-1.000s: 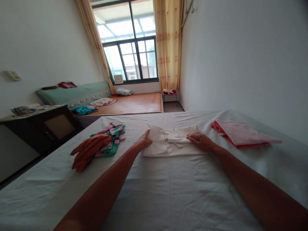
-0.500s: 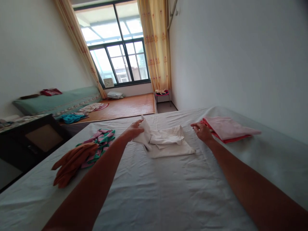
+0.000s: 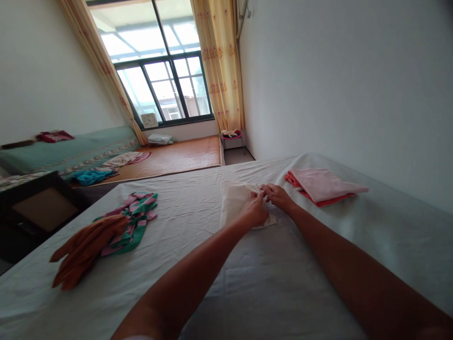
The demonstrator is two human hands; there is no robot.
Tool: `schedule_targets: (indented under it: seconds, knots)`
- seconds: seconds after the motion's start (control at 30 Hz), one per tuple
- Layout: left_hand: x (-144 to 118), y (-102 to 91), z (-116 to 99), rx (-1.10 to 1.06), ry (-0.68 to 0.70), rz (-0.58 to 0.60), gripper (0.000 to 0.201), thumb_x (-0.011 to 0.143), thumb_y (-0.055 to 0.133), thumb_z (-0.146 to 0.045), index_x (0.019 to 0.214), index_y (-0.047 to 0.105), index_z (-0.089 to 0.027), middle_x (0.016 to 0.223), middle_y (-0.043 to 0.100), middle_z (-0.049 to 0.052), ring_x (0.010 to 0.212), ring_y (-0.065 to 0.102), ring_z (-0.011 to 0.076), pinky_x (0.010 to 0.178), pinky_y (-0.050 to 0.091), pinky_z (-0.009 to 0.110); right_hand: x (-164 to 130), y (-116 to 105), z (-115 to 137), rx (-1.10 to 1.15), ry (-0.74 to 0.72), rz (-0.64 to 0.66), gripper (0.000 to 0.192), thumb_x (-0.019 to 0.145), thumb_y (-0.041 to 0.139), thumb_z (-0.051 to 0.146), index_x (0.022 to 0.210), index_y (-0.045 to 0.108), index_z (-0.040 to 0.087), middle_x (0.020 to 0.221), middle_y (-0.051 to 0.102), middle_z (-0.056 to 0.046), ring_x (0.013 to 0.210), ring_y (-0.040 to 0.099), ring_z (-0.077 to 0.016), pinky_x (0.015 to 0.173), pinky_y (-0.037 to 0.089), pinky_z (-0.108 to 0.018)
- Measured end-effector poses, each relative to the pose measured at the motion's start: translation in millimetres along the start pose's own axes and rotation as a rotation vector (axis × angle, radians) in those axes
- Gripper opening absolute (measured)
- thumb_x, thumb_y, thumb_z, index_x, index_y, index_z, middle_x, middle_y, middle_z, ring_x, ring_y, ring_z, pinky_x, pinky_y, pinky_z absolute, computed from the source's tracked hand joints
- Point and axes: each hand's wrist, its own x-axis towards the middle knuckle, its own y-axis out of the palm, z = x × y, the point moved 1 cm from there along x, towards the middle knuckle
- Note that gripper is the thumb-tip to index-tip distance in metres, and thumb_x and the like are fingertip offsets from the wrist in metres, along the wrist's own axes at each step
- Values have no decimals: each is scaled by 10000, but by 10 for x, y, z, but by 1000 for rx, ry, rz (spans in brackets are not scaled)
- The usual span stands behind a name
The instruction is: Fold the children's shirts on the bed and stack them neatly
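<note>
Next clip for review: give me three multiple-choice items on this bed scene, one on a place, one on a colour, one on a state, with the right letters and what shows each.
1. Where does the pink folded stack lie?
A. right of the hands, by the wall
B. on the floor
C. under the window

2. What colour is the loose garment nearest the bed's left edge?
A. blue
B. orange
C. black

3. How does the white garment lie?
A. hanging from the curtain
B. folded flat under both hands
C. rolled into a ball

Key: 1 A, it rests on the white sheet on the right; 2 B, orange beside striped cloth; 3 B, left hand and right hand meet on it.
</note>
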Motion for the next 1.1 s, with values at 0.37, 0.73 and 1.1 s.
schedule_targets:
  seconds: [0.37,0.73,1.1]
  knots:
    - [-404,-452,642,297,60,-73,451,915,403,-372,1349,445,-257,1461,372,59,1351,282,266,1090,283,441,32,199,111,-205,198,-23,546,809,531,580,1133,548,142,973,689,-125,916,650,-237,756,475,-298]
    - [-458,-267,906,253,-150,-178,498,933,292,-513,1358,418,-286,1461,370,64,1335,302,278,1037,318,460,66,293,165,38,-78,-136,491,741,547,189,1228,506,239,1035,656,-46,853,631,-162,761,516,-290]
    - [-333,-366,1125,203,-79,-136,447,946,290,-460,1298,486,-267,1428,443,35,1351,307,211,1104,232,418,-134,629,445,-615,-329,135,442,947,333,422,1336,484,278,1422,459,-43,1338,345,-213,1098,247,-431]
